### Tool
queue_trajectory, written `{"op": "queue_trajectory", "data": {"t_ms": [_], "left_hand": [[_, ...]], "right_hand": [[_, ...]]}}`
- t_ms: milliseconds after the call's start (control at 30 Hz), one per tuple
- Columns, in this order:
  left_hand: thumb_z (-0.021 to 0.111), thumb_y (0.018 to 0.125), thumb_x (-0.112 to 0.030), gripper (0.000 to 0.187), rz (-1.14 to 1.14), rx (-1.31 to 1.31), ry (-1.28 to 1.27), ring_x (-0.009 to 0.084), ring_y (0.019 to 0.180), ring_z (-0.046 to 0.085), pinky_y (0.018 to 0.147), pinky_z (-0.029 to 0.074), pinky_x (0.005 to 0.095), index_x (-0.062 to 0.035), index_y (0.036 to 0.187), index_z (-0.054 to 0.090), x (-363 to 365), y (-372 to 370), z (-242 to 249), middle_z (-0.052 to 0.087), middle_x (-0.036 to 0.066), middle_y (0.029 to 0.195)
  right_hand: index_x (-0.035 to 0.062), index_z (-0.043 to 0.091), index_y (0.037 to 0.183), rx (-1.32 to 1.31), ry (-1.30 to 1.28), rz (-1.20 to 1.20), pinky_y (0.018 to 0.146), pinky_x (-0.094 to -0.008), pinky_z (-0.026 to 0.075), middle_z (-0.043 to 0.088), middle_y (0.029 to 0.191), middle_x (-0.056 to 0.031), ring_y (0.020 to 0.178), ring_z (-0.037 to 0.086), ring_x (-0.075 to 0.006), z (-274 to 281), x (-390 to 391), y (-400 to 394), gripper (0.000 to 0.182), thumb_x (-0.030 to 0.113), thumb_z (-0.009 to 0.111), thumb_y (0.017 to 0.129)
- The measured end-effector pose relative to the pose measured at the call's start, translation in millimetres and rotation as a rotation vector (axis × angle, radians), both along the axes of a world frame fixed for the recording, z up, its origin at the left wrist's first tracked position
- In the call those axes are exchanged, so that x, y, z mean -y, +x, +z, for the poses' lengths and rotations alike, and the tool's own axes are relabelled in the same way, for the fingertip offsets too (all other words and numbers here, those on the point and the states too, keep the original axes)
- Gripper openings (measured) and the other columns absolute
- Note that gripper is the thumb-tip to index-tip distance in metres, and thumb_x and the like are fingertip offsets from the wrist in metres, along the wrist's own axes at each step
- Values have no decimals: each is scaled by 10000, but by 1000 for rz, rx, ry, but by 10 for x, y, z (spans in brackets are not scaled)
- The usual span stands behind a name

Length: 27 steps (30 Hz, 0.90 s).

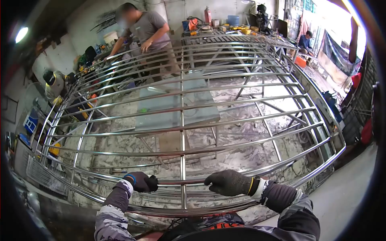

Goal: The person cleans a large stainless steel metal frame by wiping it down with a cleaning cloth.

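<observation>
A large frame of shiny metal tubes (182, 120) spreads out in front of me, with long crossbars running left to right over a central upright tube. My left hand (141, 182), in a dark grey glove, is closed around the nearer crossbar (171, 182), left of the central tube. On the other side of that tube, my right hand (231, 182), gloved the same way, has its fingers bent over the same crossbar, pointing left. The undersides of both hands are hidden. Closest to my body runs the frame's curved edge tube (193, 211).
Behind the frame a person in a grey shirt (150, 30) reaches toward its bars. Another person (56, 84) bends at the far left; a third (305, 43) sits far right. A grey sheet (161, 110) lies beneath the bars. Tools clutter the back bench (225, 34).
</observation>
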State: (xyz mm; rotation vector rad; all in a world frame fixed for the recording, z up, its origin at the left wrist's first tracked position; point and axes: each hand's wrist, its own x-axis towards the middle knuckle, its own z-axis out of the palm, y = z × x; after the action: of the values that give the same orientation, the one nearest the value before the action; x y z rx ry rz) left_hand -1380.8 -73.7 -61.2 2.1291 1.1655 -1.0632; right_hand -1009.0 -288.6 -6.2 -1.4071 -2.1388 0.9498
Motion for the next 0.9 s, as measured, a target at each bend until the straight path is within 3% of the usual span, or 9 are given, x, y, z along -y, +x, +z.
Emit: {"op": "queue_trajectory", "data": {"t_ms": [100, 200, 300, 367, 533, 600, 733, 800, 900], "left_hand": [[795, 797, -317, 443, 359, 327, -394, 203, 895, 707, 839, 562, 365, -90, 1171, 727, -136, -223, -178, 765, 81, 1031], [799, 823, -331, 473, 88, 510, -365, 210, 954, 696, 891, 545, 352, -61, 1201, 711, -430, -396, -557, 760, 102, 1061], [772, 891, -348, 498, 409, 753, -136, 214, 1021, 687, 949, 530, 359, -21, 1256, 683, -539, -639, -458, 743, 126, 1138], [776, 862, -232, 431, 536, 929, -154, 204, 1029, 695, 938, 540, 356, -12, 1223, 690, -758, -808, -455, 745, 129, 1128], [712, 825, -131, 424, 50, 979, 104, 203, 1044, 707, 926, 543, 339, -34, 1238, 696, -1108, -1137, 15, 752, 108, 1130], [729, 826, -109, 437, 384, 1066, 28, 196, 1009, 713, 907, 550, 337, -32, 1255, 692, -1234, -1296, -74, 752, 92, 1099], [617, 862, 21, 464, 337, 1074, 0, 178, 1171, 653, 916, 533, 289, 14, 1326, 622, -1358, -1387, 7, 689, 101, 1328], [588, 926, -39, 381, 360, 1136, -97, 77, 640, 585, 548, 450, 244, -56, 1302, 646, -1202, -1214, 191, 680, 15, 851], [599, 955, -70, 479, 524, 1236, -543, 80, 563, 507, 479, 418, 260, -75, 1427, 516, -832, -762, 355, 587, -7, 781]], "right_hand": [[107, 694, 1152, -4, 137, -172, 840, -435, 572, 729, 999, -145, 935, 715, -339, -101, -96, 131, 251, 242, 678, 940], [72, 695, 1110, -99, 182, -480, 771, -392, 587, 730, 895, -155, 856, 731, -314, -189, -203, 253, 223, 176, 708, 913], [43, 685, 1084, -28, 420, -646, 747, -426, 574, 704, 922, -174, 837, 704, -332, 210, -248, -144, 204, 109, 691, 891], [77, 687, 1084, -79, 408, -585, 750, -428, 575, 707, 925, -166, 838, 703, -350, 284, -462, -543, 183, 122, 692, 907], [90, 679, 1094, -24, 454, -206, 814, -458, 567, 707, 977, -169, 913, 700, -373, 335, -884, -1659, 207, 179, 675, 907], [96, 682, 1114, 29, 393, -167, 822, -461, 563, 710, 993, -168, 926, 697, -377, 318, -939, -1856, 230, 193, 673, 906], [107, 667, 1191, 63, 231, -185, 818, -440, 568, 697, 1003, -131, 950, 693, -354, 61, -1082, -1958, 303, 190, 687, 901], [98, 683, 1175, 95, 181, -281, 830, -440, 556, 714, 979, -171, 950, 702, -350, -181, -1125, -1812, 296, 209, 684, 900], [59, 529, 1402, -66, -41, -402, 893, -396, 569, 686, 1132, -169, 993, 700, -299, -89, -1128, -1686, 600, 219, 768, 876]]}}
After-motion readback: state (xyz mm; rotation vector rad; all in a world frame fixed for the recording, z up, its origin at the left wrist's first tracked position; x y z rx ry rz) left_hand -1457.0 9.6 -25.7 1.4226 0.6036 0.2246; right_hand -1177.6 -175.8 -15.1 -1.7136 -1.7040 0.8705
